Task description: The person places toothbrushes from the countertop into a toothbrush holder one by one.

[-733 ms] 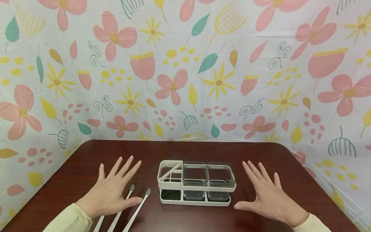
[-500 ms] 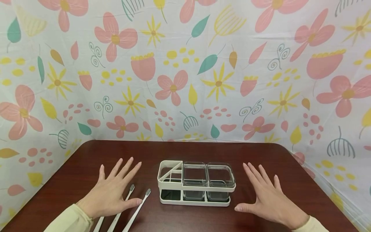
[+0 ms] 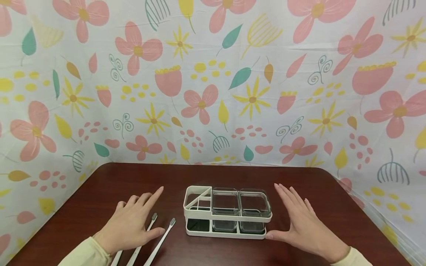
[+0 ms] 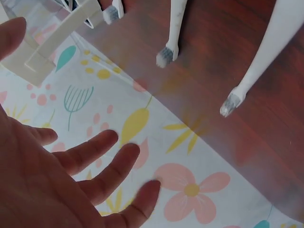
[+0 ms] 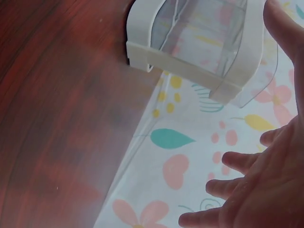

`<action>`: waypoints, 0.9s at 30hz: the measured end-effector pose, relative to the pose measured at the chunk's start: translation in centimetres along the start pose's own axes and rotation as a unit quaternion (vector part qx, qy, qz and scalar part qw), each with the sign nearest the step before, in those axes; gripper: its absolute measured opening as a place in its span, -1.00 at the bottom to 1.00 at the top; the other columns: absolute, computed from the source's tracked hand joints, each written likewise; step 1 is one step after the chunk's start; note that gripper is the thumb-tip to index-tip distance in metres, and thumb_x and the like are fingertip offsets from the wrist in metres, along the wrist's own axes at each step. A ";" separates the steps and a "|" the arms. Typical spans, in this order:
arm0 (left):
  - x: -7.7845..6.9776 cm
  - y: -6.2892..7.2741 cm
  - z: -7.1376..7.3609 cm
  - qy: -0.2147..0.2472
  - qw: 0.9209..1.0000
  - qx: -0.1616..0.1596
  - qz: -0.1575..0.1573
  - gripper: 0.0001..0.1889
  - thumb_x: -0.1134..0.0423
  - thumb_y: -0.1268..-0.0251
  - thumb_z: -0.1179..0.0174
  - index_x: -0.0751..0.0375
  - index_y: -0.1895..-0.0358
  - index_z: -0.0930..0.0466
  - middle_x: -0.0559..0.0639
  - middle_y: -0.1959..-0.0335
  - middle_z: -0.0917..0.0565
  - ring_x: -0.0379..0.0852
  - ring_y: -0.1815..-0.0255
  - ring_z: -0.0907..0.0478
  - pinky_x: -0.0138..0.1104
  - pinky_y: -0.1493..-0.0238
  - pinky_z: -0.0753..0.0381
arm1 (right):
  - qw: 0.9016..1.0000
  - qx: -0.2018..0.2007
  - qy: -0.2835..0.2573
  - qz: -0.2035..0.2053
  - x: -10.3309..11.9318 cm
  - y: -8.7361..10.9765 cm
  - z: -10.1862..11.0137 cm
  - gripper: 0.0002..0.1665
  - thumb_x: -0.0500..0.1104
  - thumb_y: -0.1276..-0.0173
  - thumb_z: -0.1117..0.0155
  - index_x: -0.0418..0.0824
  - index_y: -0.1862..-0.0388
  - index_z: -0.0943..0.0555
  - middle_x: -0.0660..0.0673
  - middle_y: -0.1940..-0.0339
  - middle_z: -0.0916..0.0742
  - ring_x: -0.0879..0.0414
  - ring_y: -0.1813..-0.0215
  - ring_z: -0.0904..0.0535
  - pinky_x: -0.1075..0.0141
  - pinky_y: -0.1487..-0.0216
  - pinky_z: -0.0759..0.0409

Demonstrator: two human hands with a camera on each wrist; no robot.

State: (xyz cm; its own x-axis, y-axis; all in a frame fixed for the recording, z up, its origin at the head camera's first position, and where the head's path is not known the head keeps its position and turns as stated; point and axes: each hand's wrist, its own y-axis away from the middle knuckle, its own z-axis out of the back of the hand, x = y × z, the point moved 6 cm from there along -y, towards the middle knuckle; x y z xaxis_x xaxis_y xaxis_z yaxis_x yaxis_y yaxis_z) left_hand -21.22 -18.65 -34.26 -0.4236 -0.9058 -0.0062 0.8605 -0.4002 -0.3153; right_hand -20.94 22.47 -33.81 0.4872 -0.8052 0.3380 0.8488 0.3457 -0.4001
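A cream two-tier toothbrush holder [image 3: 199, 214] stands upright on the table, with a divided section at its left. Two clear cups [image 3: 225, 202] sit side by side in its other sections. My left hand [image 3: 131, 225] hovers left of the holder, above white toothbrushes [image 3: 160, 241], holding nothing; some of its fingers are slightly bent. The left wrist view shows three grey-bristled toothbrush heads [image 4: 165, 56]. Spread at the holder's right end is my right hand [image 3: 304, 229], its fingers straight and grasping nothing. Its thumb tip is near the lower tier; whether they touch I cannot tell.
A dark red-brown wooden table [image 3: 226, 255] with rounded far corners bears everything. White cloth [image 3: 206, 51] printed with flowers and leaves hangs close behind the table and along both sides.
The right hand has come slightly left, closer to the holder, with its fingers drawn nearer together. Several fingers of the left hand have bent. The head view has shifted a little.
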 end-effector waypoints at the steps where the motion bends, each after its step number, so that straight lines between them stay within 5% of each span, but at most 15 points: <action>1: -0.1 0.0 -0.1 0.002 1.000 0.003 0.000 0.07 -0.34 0.00 -0.34 -0.16 -0.59 -0.02 -0.01 -0.10 -0.55 -0.02 0.11 -0.51 -0.08 0.30 -0.37 | 1.000 -0.001 -0.003 0.003 0.1 -0.1 0.0 0.47 0.45 0.12 -0.51 -0.03 -0.63 0.04 -0.21 -0.54 -0.25 -0.36 -0.51 -0.04 -0.50 -0.18 -0.05; 7: -0.7 0.3 -1.0 0.056 0.997 0.045 0.012 0.01 -0.17 0.06 -0.44 -0.12 -0.53 -0.17 0.16 -0.05 -0.52 -0.20 0.69 -0.32 -0.26 0.64 -0.36 | 1.000 -0.004 -0.028 0.008 0.7 -0.6 -0.4 0.44 0.40 0.11 -0.55 -0.02 -0.62 0.00 -0.22 -0.52 -0.27 -0.36 -0.50 -0.07 -0.48 -0.17 -0.13; 10: -1.0 0.4 -1.6 0.083 0.994 0.071 0.017 -0.03 -0.14 0.07 -0.46 -0.08 -0.50 -0.22 0.23 -0.09 -0.53 -0.09 0.69 -0.36 -0.21 0.65 -0.39 | 0.999 -0.010 -0.032 0.013 1.1 -0.9 -0.6 0.44 0.42 0.12 -0.54 -0.06 -0.61 -0.02 -0.24 -0.50 -0.30 -0.38 -0.48 -0.10 -0.45 -0.19 -0.13; 14: -1.5 0.5 -2.4 0.103 0.991 0.088 0.007 -0.21 -0.09 0.06 -0.46 0.07 -0.30 -0.42 0.05 0.07 -0.63 0.00 0.45 -0.57 -0.01 0.45 -0.55 | 0.999 -0.007 -0.040 0.012 1.4 -1.1 -0.7 0.43 0.44 0.11 -0.52 -0.07 -0.60 -0.04 -0.24 -0.51 -0.30 -0.38 -0.49 -0.10 -0.43 -0.22 -0.11; 20: -2.1 0.7 -3.3 0.158 0.983 0.095 0.003 -0.69 0.12 0.06 -0.44 -0.04 0.26 -0.51 -0.33 0.66 -0.36 -0.35 0.64 -0.31 -0.31 0.67 -0.29 | 0.998 -0.006 -0.062 0.006 1.4 -1.2 -0.9 0.41 0.42 0.11 -0.53 0.01 -0.61 -0.02 -0.21 -0.52 -0.28 -0.37 -0.50 -0.07 -0.49 -0.23 0.00; 27: -2.7 0.8 -3.9 0.188 0.978 0.093 0.008 -0.71 0.27 0.16 -0.40 -0.03 0.43 -0.42 -0.30 0.71 -0.34 -0.31 0.72 -0.28 -0.34 0.69 -0.28 | 0.996 -0.008 -0.087 0.011 1.7 -1.1 -1.3 0.37 0.36 0.06 -0.55 0.01 -0.60 -0.02 -0.20 -0.52 -0.27 -0.40 -0.50 -0.05 -0.45 -0.30 0.10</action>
State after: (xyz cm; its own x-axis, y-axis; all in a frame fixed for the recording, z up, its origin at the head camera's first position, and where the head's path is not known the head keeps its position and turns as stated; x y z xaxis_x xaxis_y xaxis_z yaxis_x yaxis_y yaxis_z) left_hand -20.49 -15.98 -38.23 -0.4530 -0.8114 -0.3693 0.8900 -0.4354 -0.1352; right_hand -21.34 20.11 -33.88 0.5352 -0.7008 0.4716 0.8349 0.3540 -0.4214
